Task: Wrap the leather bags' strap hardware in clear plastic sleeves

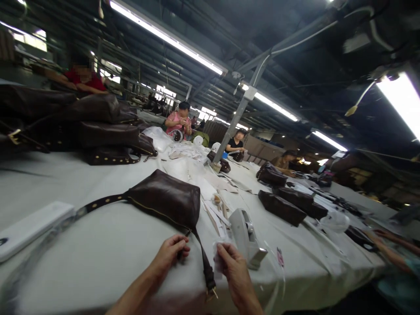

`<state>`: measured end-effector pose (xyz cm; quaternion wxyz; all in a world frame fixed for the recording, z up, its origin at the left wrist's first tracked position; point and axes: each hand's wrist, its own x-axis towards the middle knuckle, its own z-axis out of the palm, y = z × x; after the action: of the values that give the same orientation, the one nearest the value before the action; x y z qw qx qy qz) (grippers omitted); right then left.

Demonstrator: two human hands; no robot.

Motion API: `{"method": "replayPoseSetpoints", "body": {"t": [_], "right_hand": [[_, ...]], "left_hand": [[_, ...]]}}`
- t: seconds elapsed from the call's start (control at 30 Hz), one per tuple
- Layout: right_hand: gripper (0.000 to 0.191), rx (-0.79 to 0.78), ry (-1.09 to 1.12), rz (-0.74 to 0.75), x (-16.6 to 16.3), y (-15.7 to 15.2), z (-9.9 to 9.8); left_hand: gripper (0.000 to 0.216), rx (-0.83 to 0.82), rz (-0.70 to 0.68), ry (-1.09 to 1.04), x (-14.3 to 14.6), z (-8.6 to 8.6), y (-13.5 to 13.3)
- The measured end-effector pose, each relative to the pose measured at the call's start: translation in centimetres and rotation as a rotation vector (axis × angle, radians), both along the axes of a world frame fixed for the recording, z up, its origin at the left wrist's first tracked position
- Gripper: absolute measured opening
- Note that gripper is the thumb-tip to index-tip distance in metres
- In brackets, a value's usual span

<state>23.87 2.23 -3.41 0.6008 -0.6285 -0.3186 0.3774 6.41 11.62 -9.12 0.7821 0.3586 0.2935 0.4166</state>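
The dark-brown glossy leather bag point(167, 195) lies on the pale covered tabletop point(108, 258). On the bag's near side, the right hand point(232, 259) pinches thin whitish translucent film point(217, 262); the left hand point(175, 250) curls its grip, contents unclear. Best keep the film uncrumpled, the bag steady.

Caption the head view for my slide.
Left hand at a zippered brown leather bag; right hand pinching translucent plastic near a tape dispenser.

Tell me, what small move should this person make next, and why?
Probably bring the right hand over to the bag: it pinches a small whitish piece, while the left hand is by the bag's near corner, with a dark strap lying between the hands.
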Motion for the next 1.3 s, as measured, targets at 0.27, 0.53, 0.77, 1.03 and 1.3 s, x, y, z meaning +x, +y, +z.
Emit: {"method": "replayPoseSetpoints", "body": {"t": [0.27,0.53,0.77,1.03,1.3], "right_hand": [[0.038,0.002,-0.214,0.055,-6.9,2.4,-3.3],[0.049,-0.086,0.075,0.21,-7.2,3.9,-3.4],[0.039,-0.182,0.101,0.205,-7.9,6.7,-2.9],[0.041,-0.225,0.181,0.274,-8.1,7.2,-3.1],[0.041,-0.219,0.356,0.334,-6.7,7.2,-3.3]], "left_hand": [[0.045,0.025,-0.043,0.012,-0.4,1.3,-2.0],[0.038,0.062,0.019,0.194,-1.1,0.7,-0.2],[0.038,0.137,0.008,0.307,-2.6,1.5,1.1],[0.031,0.195,-0.09,0.368,-3.0,2.6,0.2],[0.017,0.261,-0.148,0.431,-5.4,4.3,-0.2]]}}
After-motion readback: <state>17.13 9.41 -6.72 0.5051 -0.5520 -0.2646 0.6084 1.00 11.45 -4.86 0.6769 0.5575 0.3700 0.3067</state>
